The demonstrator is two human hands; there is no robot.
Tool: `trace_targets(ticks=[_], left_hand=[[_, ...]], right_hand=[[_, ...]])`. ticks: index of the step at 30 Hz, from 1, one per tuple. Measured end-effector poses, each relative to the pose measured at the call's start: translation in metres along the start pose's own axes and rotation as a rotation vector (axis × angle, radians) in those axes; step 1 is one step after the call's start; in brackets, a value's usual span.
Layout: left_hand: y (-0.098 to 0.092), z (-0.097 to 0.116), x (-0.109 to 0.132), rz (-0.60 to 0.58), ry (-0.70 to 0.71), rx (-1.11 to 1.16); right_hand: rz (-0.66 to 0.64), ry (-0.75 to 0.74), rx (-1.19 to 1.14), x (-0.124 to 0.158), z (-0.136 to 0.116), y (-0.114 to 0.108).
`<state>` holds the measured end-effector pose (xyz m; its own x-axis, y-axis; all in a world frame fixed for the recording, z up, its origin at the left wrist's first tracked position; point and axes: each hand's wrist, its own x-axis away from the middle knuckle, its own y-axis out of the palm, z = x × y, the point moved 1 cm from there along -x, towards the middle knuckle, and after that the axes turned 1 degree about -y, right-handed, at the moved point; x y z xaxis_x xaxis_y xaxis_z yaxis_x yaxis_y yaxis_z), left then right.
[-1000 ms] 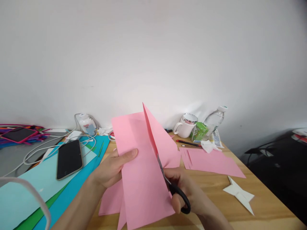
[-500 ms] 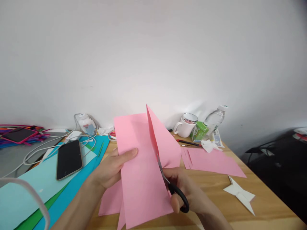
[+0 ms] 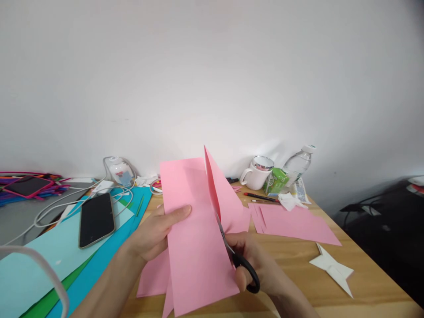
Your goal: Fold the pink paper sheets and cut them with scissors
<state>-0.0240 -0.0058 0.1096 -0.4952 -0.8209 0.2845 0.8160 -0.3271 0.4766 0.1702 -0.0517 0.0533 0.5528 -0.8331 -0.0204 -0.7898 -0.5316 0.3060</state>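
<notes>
A pink sheet of paper [image 3: 195, 265] is held up over the wooden table, split by a long cut from its top edge. My left hand [image 3: 159, 229] pinches its left side, thumb on the front. Black-handled scissors [image 3: 241, 260] are in my right hand [image 3: 253, 260], their blades at the lower end of the cut. To the right of the cut, the paper flap [image 3: 227, 194] leans away and curls over my right hand. More pink paper [image 3: 154, 276] lies beneath the sheet at the lower left.
On the left are a phone [image 3: 96, 220], cables, blue paper [image 3: 99, 274] and a white bottle [image 3: 121, 171]. A mug [image 3: 256, 174], green box [image 3: 277, 180], water bottle [image 3: 297, 164], pink sheets [image 3: 298, 223] and a folded white paper shape [image 3: 332, 267] stand or lie right.
The held sheet's top edge has shifted slightly right, and its right flap has bent a little. Both hands keep nearly the same places and grips.
</notes>
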Motion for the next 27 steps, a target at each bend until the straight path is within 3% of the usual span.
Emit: trace_targets(ticks=[27], left_hand=[[0.0067,0.0040,-0.0009,0.066,-0.053,-0.022]], right_hand=[[0.002,-0.015,-0.039,-0.0017,-0.0016,0.0047]])
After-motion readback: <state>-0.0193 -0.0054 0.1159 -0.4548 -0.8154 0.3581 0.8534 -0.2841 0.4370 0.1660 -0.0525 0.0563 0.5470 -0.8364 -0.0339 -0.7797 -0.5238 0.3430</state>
